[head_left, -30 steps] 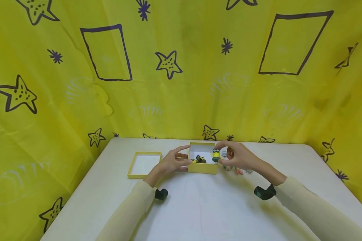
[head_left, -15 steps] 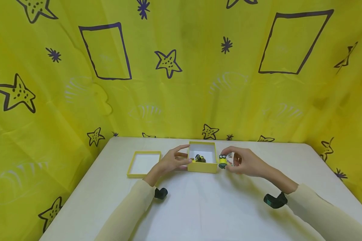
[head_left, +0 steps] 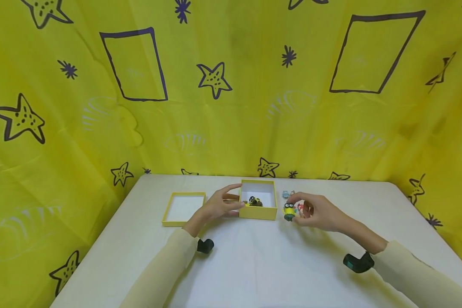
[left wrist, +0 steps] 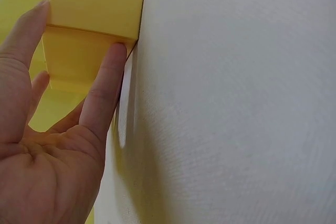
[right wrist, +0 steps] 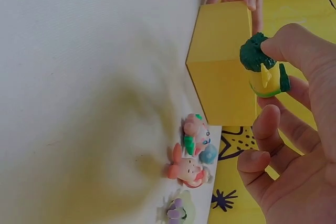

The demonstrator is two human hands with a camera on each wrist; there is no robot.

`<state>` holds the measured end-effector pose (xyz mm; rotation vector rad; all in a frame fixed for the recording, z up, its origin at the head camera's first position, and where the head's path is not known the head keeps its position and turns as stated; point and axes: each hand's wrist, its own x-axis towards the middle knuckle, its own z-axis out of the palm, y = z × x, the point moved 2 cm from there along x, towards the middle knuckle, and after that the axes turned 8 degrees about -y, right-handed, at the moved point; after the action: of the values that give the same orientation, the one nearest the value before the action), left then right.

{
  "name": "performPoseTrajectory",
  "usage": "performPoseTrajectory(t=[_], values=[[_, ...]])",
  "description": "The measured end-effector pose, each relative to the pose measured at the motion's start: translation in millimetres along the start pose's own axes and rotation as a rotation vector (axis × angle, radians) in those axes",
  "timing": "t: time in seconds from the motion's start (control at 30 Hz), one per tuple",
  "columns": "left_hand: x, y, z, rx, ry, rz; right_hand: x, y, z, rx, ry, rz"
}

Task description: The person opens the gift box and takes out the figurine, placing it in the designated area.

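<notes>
My right hand (head_left: 321, 212) pinches a yellow Minion toy figure (head_left: 289, 209) with white goggle eyes, just right of the yellow box. In the right wrist view the figure (right wrist: 268, 80) has a bumpy dark green part under the thumb. The open yellow box (head_left: 258, 213) stands on the table, white inside, holding small yellow-and-black figures (head_left: 255, 201). My left hand (head_left: 217, 206) touches the box's left end with fairly straight fingers. Seen from the left wrist, the fingertips (left wrist: 116, 51) rest against the box (left wrist: 100, 1) at its edges.
Left of the box lies its yellow-rimmed lid (head_left: 184, 223), white inside up. Several small figures stand right of the box, including a pink-and-green one (right wrist: 191, 132) and a red-footed one (right wrist: 186, 170). A yellow patterned curtain (head_left: 246, 119) hangs behind the white table (head_left: 246, 265).
My right hand has carried the Minion figure from over the box's right end out to the right and nearer to me. The left hand has stayed at the box.
</notes>
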<state>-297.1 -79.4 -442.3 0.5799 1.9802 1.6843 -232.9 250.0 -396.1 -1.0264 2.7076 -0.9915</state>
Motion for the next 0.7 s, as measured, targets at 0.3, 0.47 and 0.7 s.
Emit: performPoseTrajectory(t=[0.3,0.47,0.7], values=[[0.6,0.6,0.0,0.004,0.003,-0.005,-6.2,5,10,0.041,-0.021,0.015],[0.6,0.5,0.0,0.008,0.005,-0.009,-10.1,10,18,0.05,-0.054,0.044],[-2.3,2.6,0.8,0.038,0.014,-0.014,-12.8,14,27,0.056,-0.081,0.06]])
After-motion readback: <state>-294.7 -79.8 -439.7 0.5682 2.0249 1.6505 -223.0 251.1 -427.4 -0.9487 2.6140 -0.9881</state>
